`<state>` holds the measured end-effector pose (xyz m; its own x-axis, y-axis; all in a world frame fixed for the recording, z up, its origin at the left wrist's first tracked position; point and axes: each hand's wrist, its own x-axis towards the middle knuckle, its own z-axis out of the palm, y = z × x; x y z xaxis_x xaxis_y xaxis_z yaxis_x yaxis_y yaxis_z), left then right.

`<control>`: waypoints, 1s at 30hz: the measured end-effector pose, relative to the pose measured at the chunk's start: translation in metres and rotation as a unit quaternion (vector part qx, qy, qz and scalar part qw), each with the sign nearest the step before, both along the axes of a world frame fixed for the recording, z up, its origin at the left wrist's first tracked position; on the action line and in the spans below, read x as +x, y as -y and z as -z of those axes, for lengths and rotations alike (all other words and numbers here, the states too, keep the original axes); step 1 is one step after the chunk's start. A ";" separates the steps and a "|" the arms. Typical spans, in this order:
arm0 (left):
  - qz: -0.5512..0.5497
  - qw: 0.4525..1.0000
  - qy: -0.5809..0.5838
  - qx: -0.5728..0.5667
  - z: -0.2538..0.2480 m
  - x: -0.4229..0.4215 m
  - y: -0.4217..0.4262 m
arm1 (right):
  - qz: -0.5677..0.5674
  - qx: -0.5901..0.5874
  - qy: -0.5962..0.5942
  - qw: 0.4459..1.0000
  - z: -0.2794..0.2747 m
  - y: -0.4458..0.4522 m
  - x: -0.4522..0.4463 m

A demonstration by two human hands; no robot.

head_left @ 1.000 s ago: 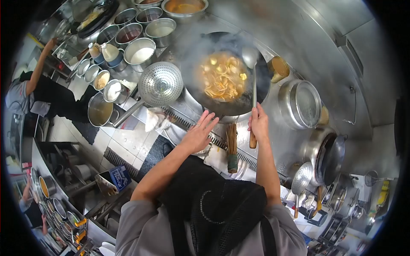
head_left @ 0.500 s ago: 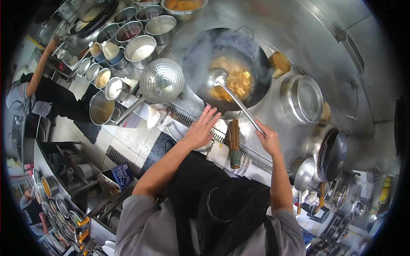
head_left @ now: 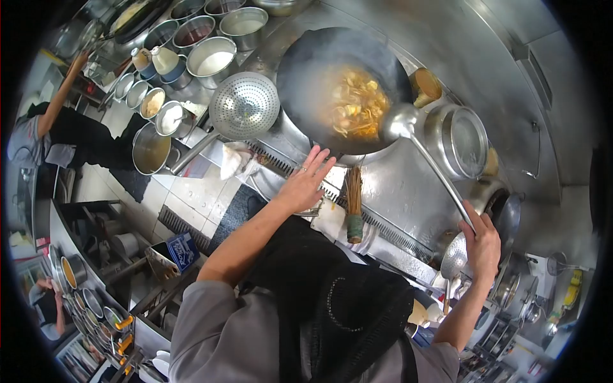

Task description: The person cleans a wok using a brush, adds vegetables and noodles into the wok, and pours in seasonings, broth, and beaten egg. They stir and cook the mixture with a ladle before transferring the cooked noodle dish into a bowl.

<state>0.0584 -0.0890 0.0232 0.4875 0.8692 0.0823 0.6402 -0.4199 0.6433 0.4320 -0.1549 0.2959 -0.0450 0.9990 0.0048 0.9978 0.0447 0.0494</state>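
Steel worktop (head_left: 399, 191) is occupied by a steaming wok (head_left: 301, 115) of food (head_left: 363, 105). A ladle (head_left: 437, 169), bowl at the wok's right rim, is held by the right hand (head_left: 483, 246), fingers curled; the left hand (head_left: 302, 187) is extended palm-down near the wok, fingers spread.

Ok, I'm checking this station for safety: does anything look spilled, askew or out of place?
No spill or damage stands out, though steam blurs part of the wok. Slightly untidy: the white cloth beside the handle of the large strainer, as it's bunched up rather than folded.
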 end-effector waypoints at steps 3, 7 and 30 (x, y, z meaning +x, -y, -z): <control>-0.005 1.000 0.005 -0.002 0.001 0.002 0.000 | 0.035 -0.038 0.026 0.998 0.002 -0.001 0.005; -0.004 1.000 0.015 -0.004 0.000 0.001 0.000 | 0.000 -0.031 -0.079 0.996 0.095 -0.017 0.023; 0.022 0.999 -0.014 -0.019 -0.004 -0.003 -0.004 | 0.110 -0.020 -0.517 0.849 0.246 -0.113 -0.080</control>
<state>0.0557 -0.0855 0.0270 0.5266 0.8494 0.0348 0.6403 -0.4233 0.6409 0.3516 -0.0419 0.0500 0.1500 0.9831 -0.1049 0.4914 -0.1662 -0.8549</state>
